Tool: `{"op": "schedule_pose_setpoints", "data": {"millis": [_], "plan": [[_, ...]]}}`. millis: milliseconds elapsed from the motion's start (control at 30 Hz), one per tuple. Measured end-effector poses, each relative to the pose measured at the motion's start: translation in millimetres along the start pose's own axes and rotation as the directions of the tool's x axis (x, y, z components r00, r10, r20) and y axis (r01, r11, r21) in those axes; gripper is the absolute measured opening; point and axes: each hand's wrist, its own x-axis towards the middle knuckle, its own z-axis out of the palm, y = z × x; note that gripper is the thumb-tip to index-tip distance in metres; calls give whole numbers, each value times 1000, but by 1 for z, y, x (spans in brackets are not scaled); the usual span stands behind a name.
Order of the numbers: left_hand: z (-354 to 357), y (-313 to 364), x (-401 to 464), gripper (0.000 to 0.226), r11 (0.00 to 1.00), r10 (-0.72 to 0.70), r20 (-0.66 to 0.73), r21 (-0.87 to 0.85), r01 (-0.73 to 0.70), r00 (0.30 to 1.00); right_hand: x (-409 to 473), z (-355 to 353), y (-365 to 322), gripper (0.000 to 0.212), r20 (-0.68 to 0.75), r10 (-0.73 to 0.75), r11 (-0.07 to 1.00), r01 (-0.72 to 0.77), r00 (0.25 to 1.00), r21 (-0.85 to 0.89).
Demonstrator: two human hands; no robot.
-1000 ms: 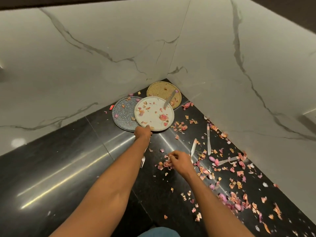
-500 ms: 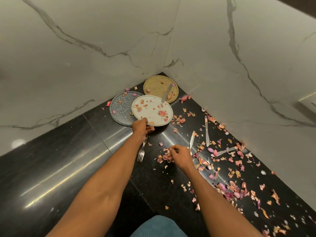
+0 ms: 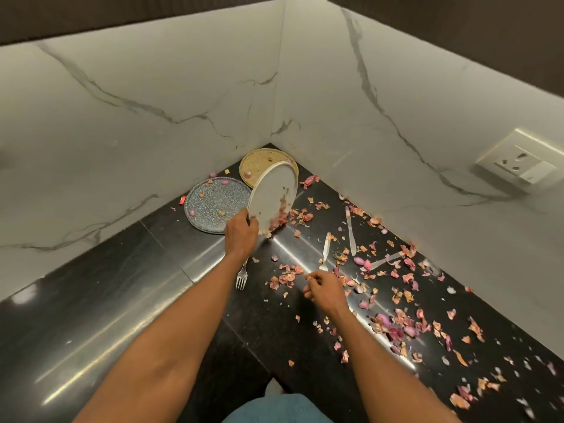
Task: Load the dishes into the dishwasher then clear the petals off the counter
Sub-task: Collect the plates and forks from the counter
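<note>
My left hand (image 3: 241, 232) grips the near rim of a white plate (image 3: 273, 190) and holds it tilted steeply, its right edge down, so petals slide off onto the black counter (image 3: 128, 285). A blue speckled plate (image 3: 213, 199) lies flat to its left and a tan plate (image 3: 259, 161) sits in the corner behind. My right hand (image 3: 325, 290) hovers over the counter with fingers curled, pinching at petals; I cannot tell what it holds. Pink and orange petals (image 3: 403, 325) are strewn across the right side. A fork (image 3: 242, 277) lies below my left wrist.
Another fork (image 3: 326, 250), a knife (image 3: 350, 230) and a spoon (image 3: 381, 261) lie among the petals near the right wall. Marble walls (image 3: 152, 102) close the corner. A wall socket (image 3: 518, 160) sits at the right. Dark cabinets hang above.
My left hand has lifted the white plate off the others and tipped it on edge, spilling its petals. The knife that lay on the tan plate is no longer visible. My right hand barely moved.
</note>
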Motion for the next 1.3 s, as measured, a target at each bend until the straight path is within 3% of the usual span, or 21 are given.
{"op": "schedule_pose_setpoints", "data": {"millis": [200, 533, 700, 800, 900, 1033, 1133, 1200, 1300], "plan": [[-5, 23, -24, 10, 960, 195, -38, 213, -182, 980, -26, -15, 6, 15, -21, -34, 999, 34, 999, -23], [-14, 48, -82, 8, 933, 263, -64, 269, -238, 963, -69, -42, 28, 23, -98, -84, 995, 78, 992, -66], [-14, 57, -113, 8, 1000, 21, -13, -22, -21, 1000, -102, -46, 54, 22, -124, -80, 996, 75, 989, -46], [-6, 45, -129, 25, 956, -134, 90, -250, 152, 987, -127, -49, 68, 16, -172, -121, 987, 99, 978, -129], [-8, 55, -173, 19, 900, -157, 245, -364, 241, 957, -149, -48, 72, 38, -205, -213, 960, 166, 955, -226], [-1, 54, -224, 17, 963, -62, 318, -231, 141, 946, -164, -42, 62, 71, -175, -379, 864, 280, 909, -419], [1, 60, -260, 12, 996, 79, 324, -69, -60, 943, -173, -37, 57, 85, -66, -440, 775, 342, 896, -531], [0, 69, -282, 22, 986, 162, 318, -15, -166, 934, -182, -33, 62, 94, 22, -475, 726, 406, 880, -555], [6, 71, -295, 21, 985, 155, 339, 24, -173, 928, -197, -24, 80, 102, 44, -444, 737, 393, 895, -549]]}}
